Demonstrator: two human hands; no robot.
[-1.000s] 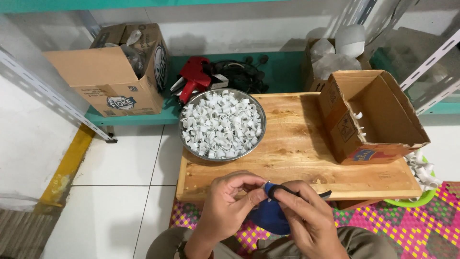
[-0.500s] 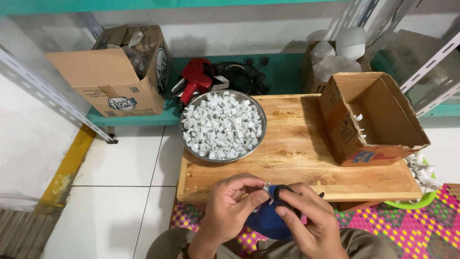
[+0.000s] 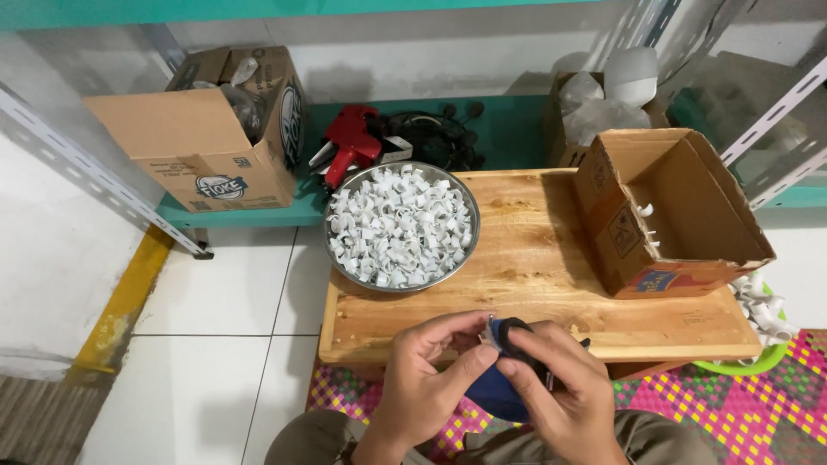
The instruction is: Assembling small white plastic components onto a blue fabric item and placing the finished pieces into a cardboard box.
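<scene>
Both hands meet at the near edge of the table (image 3: 517,319) — left hand (image 3: 426,379) pinches a small white clip (image 3: 488,337), right hand (image 3: 560,392) grips a dark tool (image 3: 515,331). Bowl (image 3: 401,226) remains heaped — box (image 3: 668,211) nearly bare.

Light: bright, even, from overhead
Shadows: soft, behind the cardboard boxes (image 3: 215,129)
Glare: faint sheen on floor tiles (image 3: 215,293)
Focus: sharp centre
Edges: slight wide-angle bending

A low wooden table (image 3: 534,301) carries a metal bowl (image 3: 401,226) of white clips and an open cardboard box (image 3: 668,215).
</scene>
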